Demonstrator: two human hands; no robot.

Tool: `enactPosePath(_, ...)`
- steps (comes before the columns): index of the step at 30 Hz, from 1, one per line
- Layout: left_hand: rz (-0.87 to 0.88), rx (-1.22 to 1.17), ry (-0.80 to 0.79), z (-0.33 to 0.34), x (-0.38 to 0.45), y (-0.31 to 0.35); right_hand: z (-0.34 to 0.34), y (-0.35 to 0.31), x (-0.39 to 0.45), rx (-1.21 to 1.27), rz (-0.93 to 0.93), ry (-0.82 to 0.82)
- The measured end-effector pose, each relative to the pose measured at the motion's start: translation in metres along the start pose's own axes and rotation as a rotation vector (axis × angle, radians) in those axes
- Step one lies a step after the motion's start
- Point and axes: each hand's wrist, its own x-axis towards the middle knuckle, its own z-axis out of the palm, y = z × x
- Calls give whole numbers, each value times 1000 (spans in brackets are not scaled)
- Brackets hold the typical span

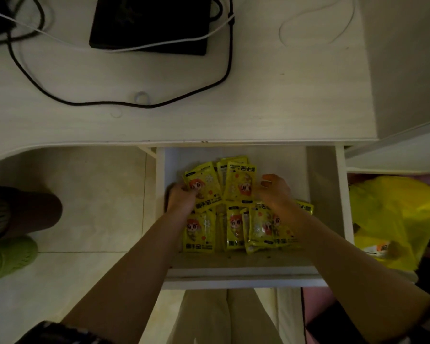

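In the open drawer [343,207], yellow packets [236,184] crowd the middle and left side. Bare floor lies free along its right wall and front edge. The desk top [283,100] overhangs its back.

A pale wood-grain surface [271,100] fills the far half of the view, and its near edge curves away at the left. Under that edge a white drawer [341,194] stands pulled out toward the near side. Left of it, the floor [90,199] is laid with light, glossy tiles and thin joints. At the far right a plain pale panel [407,58] rises beside the surface. The light is dim and yellowish.
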Motion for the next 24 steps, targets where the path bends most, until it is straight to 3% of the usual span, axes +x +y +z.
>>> enactPosePath(7, 48, -18, -19, -16, -43, 3, -24, -1, -43, -144, -38, -28)
enactPosePath(15, 178, -87, -4, -43, -111, -8, -33, -7, -120, -402, -289, -68)
enactPosePath(19, 237, -105, 60, -64, -146, -27, -24, -13, -157, -538, -451, -142)
enactPosePath(24, 339, 40, 221, -101, -186, -63, 2, -19, -201, -654, -627, -219)
